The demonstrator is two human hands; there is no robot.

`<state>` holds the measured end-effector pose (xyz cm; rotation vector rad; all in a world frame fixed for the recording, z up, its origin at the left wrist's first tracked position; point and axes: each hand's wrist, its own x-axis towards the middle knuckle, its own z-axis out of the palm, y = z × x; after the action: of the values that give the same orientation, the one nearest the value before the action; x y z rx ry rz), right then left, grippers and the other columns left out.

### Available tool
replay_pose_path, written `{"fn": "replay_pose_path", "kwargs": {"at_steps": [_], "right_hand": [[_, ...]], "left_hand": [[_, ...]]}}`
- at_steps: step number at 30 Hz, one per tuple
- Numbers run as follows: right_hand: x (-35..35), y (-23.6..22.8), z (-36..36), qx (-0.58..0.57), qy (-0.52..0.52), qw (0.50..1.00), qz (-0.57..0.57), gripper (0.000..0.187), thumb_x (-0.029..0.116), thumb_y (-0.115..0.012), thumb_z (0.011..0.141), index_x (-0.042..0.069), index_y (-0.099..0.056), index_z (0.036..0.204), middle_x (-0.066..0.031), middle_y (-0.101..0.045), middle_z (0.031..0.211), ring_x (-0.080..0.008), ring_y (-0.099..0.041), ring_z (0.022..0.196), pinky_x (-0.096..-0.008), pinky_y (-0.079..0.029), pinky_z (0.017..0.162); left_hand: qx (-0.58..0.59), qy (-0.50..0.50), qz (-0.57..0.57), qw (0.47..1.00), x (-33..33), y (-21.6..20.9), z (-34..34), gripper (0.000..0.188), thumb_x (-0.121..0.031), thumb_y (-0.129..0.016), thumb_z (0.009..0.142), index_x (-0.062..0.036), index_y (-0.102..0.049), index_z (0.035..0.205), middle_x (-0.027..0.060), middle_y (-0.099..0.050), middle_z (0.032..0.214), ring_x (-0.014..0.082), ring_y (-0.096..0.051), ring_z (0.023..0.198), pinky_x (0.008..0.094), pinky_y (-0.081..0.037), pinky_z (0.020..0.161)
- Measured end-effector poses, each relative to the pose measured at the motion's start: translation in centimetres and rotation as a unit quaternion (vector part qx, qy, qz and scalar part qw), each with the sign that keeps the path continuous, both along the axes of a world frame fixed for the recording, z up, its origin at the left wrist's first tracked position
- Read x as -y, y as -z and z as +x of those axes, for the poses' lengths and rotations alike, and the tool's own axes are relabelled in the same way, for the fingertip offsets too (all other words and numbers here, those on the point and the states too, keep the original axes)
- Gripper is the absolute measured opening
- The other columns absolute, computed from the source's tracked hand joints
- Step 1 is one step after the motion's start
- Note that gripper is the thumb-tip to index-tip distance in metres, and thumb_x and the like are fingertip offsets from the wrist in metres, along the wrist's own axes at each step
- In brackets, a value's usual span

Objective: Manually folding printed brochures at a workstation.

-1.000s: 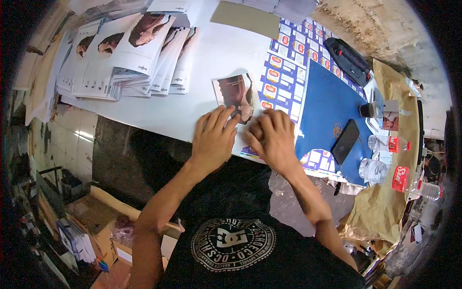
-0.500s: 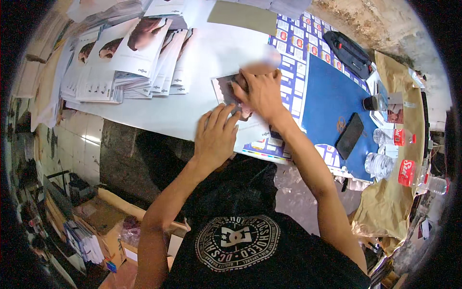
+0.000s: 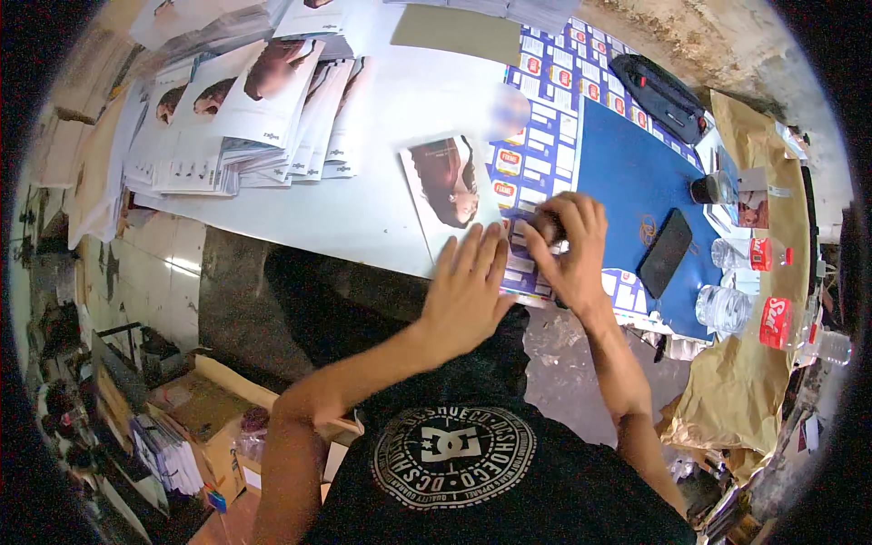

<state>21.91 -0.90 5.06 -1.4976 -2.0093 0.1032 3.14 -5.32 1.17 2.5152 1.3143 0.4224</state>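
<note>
A white booklet with a dark-haired portrait on its cover lies on the white table sheet in front of me. My left hand rests with fingers stretched out across its near right corner. To the right, over the blue printed sheet, my right hand is curled round a dark, rounded object. Its fingers hide much of that object, and its kind does not show.
Stacks of similar booklets stand at the far left. On the right are a blue board, a black phone, a dark cup, plastic bottles and a black bag. An olive sheet lies at the back.
My right hand has moved off the booklet, rightward and nearer to me, carrying the dark rounded object. My left hand has slid right and nearer. The booklet's cover is now uncovered.
</note>
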Motion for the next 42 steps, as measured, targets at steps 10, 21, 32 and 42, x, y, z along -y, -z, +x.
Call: {"fn": "replay_pose_path", "kwargs": {"at_steps": [10, 21, 32, 42], "right_hand": [[-16.8, 5.0, -7.4, 0.137, -0.051, 0.984, 0.099, 0.037, 0.046, -0.064, 0.091, 0.014, -0.066, 0.109, -0.0089, -0.059, 0.109, -0.0309, -0.056, 0.111, -0.0582, -0.04, 0.093], [-8.4, 4.0, 4.7, 0.123, 0.127, 0.984, -0.015, 0.041, 0.039, -0.073, 0.09, 0.011, -0.061, 0.118, -0.0142, -0.056, 0.124, -0.0364, -0.052, 0.122, -0.0543, -0.041, 0.099], [-3.1, 3.4, 9.0, 0.159, 0.169, 0.972, -0.026, 0.053, 0.038, -0.075, 0.091, 0.012, -0.058, 0.134, -0.0123, -0.049, 0.151, -0.0319, -0.038, 0.147, -0.0576, -0.014, 0.119], [-7.2, -2.7, -4.6, -0.343, -0.103, 0.867, -0.347, 0.06, 0.032, -0.069, 0.098, 0.001, -0.048, 0.146, -0.0164, -0.053, 0.146, -0.0268, -0.055, 0.13, -0.0389, -0.045, 0.108]], "left_hand": [[-0.07, -0.015, 0.019, 0.997, 1.3, 1.1, 0.8, 0.087, -0.058, -0.059, 0.093, 0.0032, -0.04, 0.151, 0.0213, -0.026, 0.165, 0.038, -0.023, 0.153, 0.0583, -0.016, 0.123], [0.255, -0.133, 0.258, 0.922, -3.3, -7.4, -12.4, 0.013, 0.0, -0.069, 0.085, -0.0048, -0.068, 0.097, 0.015, -0.074, 0.101, 0.0319, -0.071, 0.089, 0.0403, -0.057, 0.078], [0.113, -0.096, 0.278, 0.949, -12.9, -6.7, -23.5, 0.029, 0.003, -0.069, 0.084, -0.0024, -0.069, 0.112, 0.014, -0.069, 0.121, 0.0339, -0.065, 0.113, 0.0419, -0.051, 0.098], [0.247, -0.213, 0.182, 0.927, -5.3, -8.5, -23.7, 0.048, -0.002, -0.071, 0.088, 0.0, -0.06, 0.134, 0.0187, -0.058, 0.139, 0.0348, -0.056, 0.129, 0.0448, -0.045, 0.108]]}}
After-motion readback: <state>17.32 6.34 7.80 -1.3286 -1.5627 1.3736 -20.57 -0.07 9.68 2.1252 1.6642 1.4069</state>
